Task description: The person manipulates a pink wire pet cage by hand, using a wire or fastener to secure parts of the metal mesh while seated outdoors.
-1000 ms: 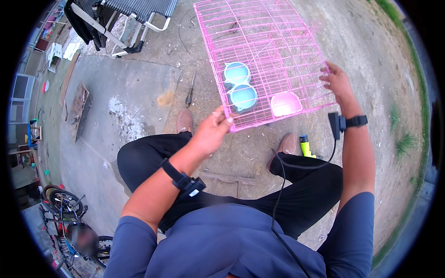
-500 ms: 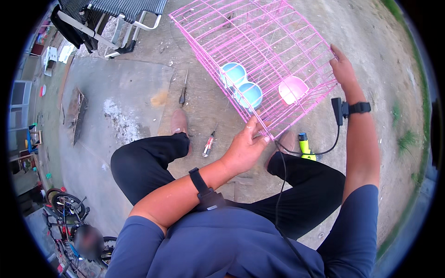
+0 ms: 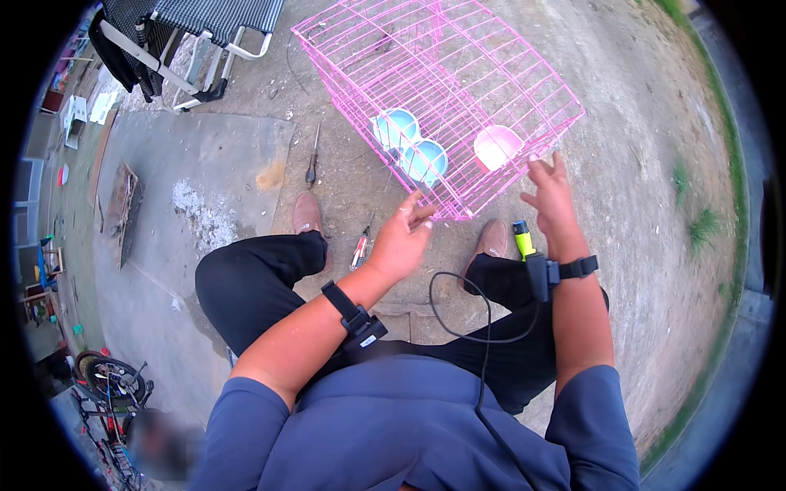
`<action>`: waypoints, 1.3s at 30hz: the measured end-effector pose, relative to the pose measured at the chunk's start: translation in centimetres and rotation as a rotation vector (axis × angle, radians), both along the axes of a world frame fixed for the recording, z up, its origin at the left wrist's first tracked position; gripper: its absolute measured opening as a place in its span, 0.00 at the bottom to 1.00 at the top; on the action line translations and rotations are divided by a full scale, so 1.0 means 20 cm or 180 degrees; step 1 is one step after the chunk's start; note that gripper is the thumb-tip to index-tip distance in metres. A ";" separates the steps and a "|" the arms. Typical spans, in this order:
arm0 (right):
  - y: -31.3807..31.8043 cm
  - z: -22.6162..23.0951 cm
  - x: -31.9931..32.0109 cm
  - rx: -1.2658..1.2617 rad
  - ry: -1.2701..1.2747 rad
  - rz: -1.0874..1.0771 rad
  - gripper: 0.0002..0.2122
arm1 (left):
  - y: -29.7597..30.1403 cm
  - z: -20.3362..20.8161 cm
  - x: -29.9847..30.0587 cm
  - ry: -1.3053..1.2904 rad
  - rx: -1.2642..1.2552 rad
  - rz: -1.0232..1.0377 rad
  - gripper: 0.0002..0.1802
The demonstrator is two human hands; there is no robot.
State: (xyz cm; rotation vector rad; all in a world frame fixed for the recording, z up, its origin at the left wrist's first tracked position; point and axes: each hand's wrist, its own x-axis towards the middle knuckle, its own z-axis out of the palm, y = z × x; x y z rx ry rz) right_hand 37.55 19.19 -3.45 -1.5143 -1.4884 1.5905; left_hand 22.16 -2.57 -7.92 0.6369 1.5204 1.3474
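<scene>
A pink wire cage (image 3: 458, 106) stands on the ground before me, with a light-blue double bowl (image 3: 426, 161) and a pink bowl (image 3: 497, 147) seen through its bars. My left hand (image 3: 399, 244) is at the cage's near corner, fingers stretched apart; whether the fingertips touch the wire I cannot tell. By the cage's right near edge is my right hand (image 3: 553, 200), open with its fingers spread. Its fingertips are close to the bars and hold nothing. Black straps with small dark boxes sit on both forearms, and a black cable (image 3: 489, 360) hangs loosely across my lap.
Near my feet lie a dark-handled screwdriver (image 3: 312, 168), a red-and-white handled tool (image 3: 360, 248) and a yellow-green tool (image 3: 524, 239) with a dark end. A folding chair (image 3: 217, 24) stands far left. A dark slab (image 3: 124, 214) and bicycles (image 3: 115, 380) are at left.
My right hand has left the cage's right side and come nearer to me. The left hand's grip on the corner has loosened. The cage has shifted slightly left and away.
</scene>
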 end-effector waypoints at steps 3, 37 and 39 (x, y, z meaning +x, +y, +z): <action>-0.10 -0.02 -0.07 0.0005 0.0346 0.0144 0.36 | -0.06 -0.04 -0.04 0.0211 -0.0599 -0.0013 0.32; 0.35 -0.40 0.71 -0.0024 -0.0004 -0.2719 0.17 | 0.38 -0.77 -0.29 0.1178 -0.1270 -0.1143 0.19; 0.06 -0.69 0.70 -0.0562 -0.0048 -0.2874 0.14 | 0.43 -0.80 -0.27 0.0978 -0.1339 -0.1029 0.19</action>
